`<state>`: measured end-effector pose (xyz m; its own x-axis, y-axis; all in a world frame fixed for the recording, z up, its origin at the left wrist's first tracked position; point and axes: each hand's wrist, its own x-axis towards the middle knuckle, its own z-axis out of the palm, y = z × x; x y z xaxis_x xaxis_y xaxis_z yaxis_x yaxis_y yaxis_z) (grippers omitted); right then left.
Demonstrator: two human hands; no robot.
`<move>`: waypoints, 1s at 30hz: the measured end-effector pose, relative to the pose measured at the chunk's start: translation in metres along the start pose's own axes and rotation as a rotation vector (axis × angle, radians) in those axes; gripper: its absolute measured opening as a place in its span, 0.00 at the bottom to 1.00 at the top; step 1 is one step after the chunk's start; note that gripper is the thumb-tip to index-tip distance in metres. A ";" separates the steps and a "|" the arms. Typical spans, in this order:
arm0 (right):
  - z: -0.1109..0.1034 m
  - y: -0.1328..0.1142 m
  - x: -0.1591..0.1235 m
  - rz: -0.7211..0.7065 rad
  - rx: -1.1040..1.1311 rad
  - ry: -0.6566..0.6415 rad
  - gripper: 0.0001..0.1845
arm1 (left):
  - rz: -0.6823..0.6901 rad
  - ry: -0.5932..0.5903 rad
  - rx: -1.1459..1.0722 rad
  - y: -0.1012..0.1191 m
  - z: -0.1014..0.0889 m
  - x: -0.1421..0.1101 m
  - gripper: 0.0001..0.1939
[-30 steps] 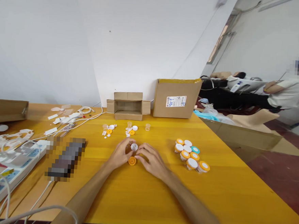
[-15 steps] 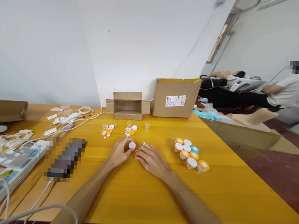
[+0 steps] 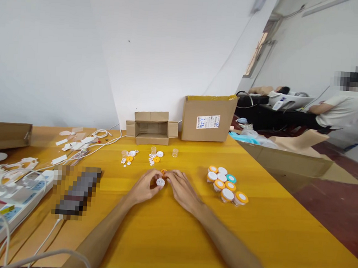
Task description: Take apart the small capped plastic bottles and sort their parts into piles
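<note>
Pinching 1 white part [image 3: 160, 182] — left hand [image 3: 144, 186], carton label [image 3: 208, 122], illegible

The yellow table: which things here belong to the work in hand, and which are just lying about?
Likely in the work:
pale piece in the left hand
orange piece by the right hand
small loose parts beyond the hands
lidded clear pots

Apparently just lying about:
dark device
power strip
taped cardboard box

The round piece [image 3: 160, 182] is white, the lid [image 3: 163, 171] orange.
</note>
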<state>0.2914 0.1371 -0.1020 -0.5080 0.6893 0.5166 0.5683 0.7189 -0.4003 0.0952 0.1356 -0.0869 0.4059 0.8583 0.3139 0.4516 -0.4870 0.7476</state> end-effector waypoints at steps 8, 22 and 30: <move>0.003 -0.006 0.000 -0.054 0.069 0.053 0.09 | -0.013 -0.063 0.019 0.000 0.001 0.000 0.07; 0.011 -0.002 -0.001 -0.017 0.089 0.047 0.10 | 0.006 -0.066 0.043 0.000 0.001 0.000 0.06; 0.015 0.000 -0.001 -0.017 0.112 0.072 0.11 | 0.018 -0.065 0.044 -0.002 0.001 0.001 0.08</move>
<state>0.2823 0.1375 -0.1141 -0.4672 0.6713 0.5754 0.4817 0.7390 -0.4710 0.0956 0.1370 -0.0885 0.4644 0.8376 0.2877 0.4777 -0.5104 0.7150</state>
